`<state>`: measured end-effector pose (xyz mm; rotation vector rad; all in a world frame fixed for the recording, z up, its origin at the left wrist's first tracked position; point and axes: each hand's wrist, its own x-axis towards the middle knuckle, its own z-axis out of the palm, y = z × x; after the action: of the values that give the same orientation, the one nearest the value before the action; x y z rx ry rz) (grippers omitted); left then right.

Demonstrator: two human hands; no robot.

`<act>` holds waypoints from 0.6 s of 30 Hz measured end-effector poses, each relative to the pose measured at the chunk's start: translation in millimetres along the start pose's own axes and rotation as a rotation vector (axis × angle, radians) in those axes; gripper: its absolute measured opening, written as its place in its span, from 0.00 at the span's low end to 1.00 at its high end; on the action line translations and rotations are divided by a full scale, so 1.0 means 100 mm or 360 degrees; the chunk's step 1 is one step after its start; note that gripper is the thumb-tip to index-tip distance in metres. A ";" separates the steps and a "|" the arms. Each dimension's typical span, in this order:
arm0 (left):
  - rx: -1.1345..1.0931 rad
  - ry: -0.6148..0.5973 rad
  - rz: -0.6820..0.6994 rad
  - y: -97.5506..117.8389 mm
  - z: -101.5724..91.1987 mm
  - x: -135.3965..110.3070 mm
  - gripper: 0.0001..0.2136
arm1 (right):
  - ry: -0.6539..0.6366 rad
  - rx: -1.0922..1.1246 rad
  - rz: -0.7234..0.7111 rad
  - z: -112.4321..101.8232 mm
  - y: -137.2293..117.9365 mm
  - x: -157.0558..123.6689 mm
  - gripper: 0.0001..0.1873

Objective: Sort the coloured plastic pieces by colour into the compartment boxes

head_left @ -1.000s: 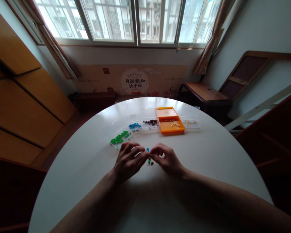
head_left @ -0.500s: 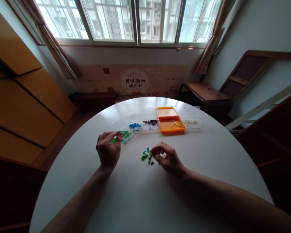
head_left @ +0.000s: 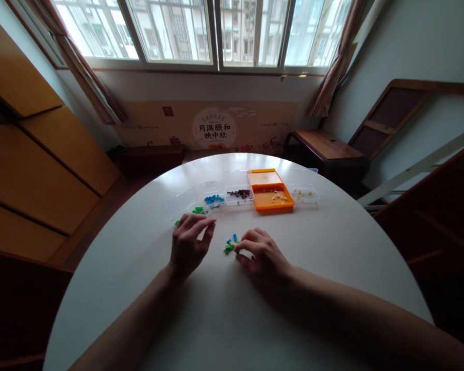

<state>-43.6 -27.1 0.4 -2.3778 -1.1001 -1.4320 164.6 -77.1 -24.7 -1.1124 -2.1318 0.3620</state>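
My left hand (head_left: pixel 191 242) is above the table in front of the clear box of green bricks (head_left: pixel 199 210), thumb and forefinger pinched together. Whatever is between those fingertips is too small to make out. Over the right side of a small loose pile of green, blue and pale building bricks (head_left: pixel 229 247) rests my right hand (head_left: pixel 263 252). Its thumb and fingers close at the pile's edge and cover part of it; what they grip is hidden.
Along the far side of the round white table (head_left: pixel 232 330) stand open clear boxes with blue bricks (head_left: pixel 214 199), dark brown pieces (head_left: pixel 239 194) and yellow pieces (head_left: pixel 303 194). Between them is an open orange box (head_left: pixel 272 204) with cream pieces.
My left hand has come away from the box of green bricks, moving right and nearer to me. My right hand has shifted slightly left, over the pile's edge.
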 end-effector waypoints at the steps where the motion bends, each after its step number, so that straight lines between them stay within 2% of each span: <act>1: -0.0012 -0.0019 0.0033 0.01 0.00 0.00 0.04 | -0.0013 -0.0035 -0.0029 0.00 0.00 0.00 0.06; 5: -0.0058 -0.0102 0.0145 0.04 0.01 -0.01 0.06 | -0.0068 -0.0106 -0.0082 0.00 -0.01 0.01 0.05; 8: -0.0078 -0.0147 0.0205 0.05 0.01 -0.03 0.07 | -0.0087 -0.0058 -0.0026 -0.02 -0.02 0.03 0.04; 14: -0.0103 -0.0196 0.0263 0.08 0.01 -0.04 0.08 | 0.0055 0.0164 0.0208 -0.07 0.04 0.07 0.04; 18: -0.0178 -0.0328 0.0281 0.09 0.00 -0.04 0.04 | 0.0093 0.0086 0.0181 -0.08 0.04 0.05 0.03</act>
<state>-38.8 -35.3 -0.8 -2.6739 -0.8438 -1.2434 170.9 -70.8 -18.4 -1.2019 -2.0014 0.4314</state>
